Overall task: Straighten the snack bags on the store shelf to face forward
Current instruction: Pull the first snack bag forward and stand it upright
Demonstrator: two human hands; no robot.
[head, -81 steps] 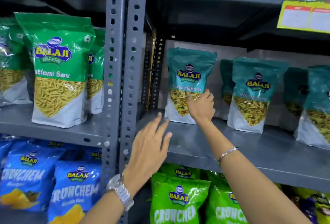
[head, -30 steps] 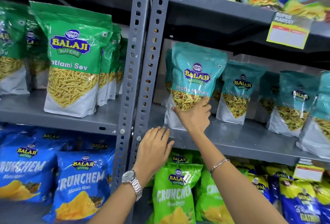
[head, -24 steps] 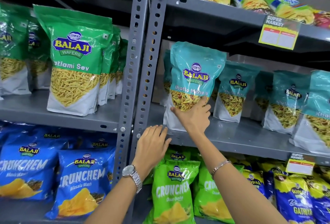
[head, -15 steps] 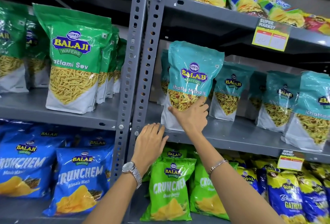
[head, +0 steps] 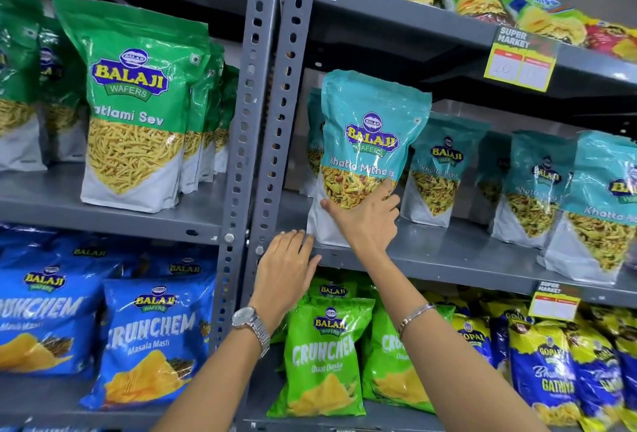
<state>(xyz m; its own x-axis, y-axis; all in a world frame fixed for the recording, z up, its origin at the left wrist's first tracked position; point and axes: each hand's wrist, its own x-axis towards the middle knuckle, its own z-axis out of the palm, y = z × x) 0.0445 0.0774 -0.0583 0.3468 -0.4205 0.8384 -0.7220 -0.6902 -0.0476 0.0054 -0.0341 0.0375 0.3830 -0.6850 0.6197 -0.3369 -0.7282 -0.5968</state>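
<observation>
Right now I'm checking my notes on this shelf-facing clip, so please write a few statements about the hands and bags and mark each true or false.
1. The right hand presses on the front of the teal Khatta Mitha bag. True.
2. The left hand grips a blue Crunchem bag. False: it rests open at the edge of the grey shelf, touching no blue bag.
3. The teal bag under the hand stands upright, label forward. True.
4. The wristwatch is on the right wrist. False: it is on the left wrist; the right wears a thin bracelet.
5. The green Ratlami Sev bag sits right of the teal bags. False: it is on their left.
</observation>
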